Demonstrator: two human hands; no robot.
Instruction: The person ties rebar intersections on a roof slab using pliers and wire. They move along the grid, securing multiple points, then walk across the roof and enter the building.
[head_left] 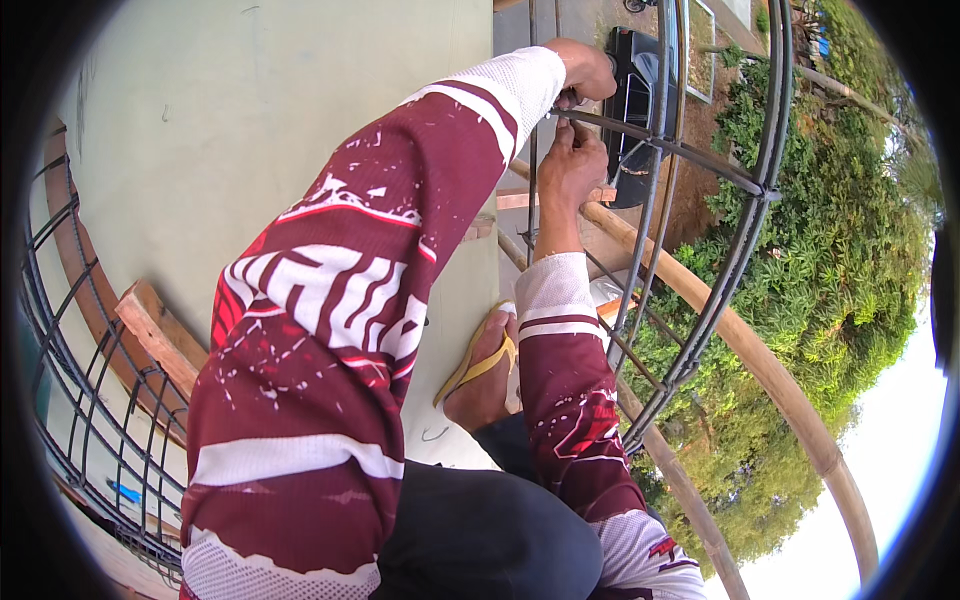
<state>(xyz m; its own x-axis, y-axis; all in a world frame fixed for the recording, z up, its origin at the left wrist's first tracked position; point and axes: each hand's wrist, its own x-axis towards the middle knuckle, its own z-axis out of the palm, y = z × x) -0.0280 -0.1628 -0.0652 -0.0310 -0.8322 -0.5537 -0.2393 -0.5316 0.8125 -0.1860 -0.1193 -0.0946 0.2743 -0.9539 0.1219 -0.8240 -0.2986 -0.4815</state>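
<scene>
My left hand is curled closed at the upper side of a dark steel rebar, close to where it crosses another bar. Just below that crossing, my right hand has its thumb and fingertips pinched together against the bar. Whatever lies between the fingers of either hand is hidden or too small to make out. The bars belong to a rebar cage of long rods and crosspieces running down the right side. Both my forearms wear maroon and white sleeves.
My foot in a yellow flip-flop rests on a pale panel. Bamboo poles run beyond the cage. A black car stands far below, near green trees. Another rebar cage and a wood block lie left.
</scene>
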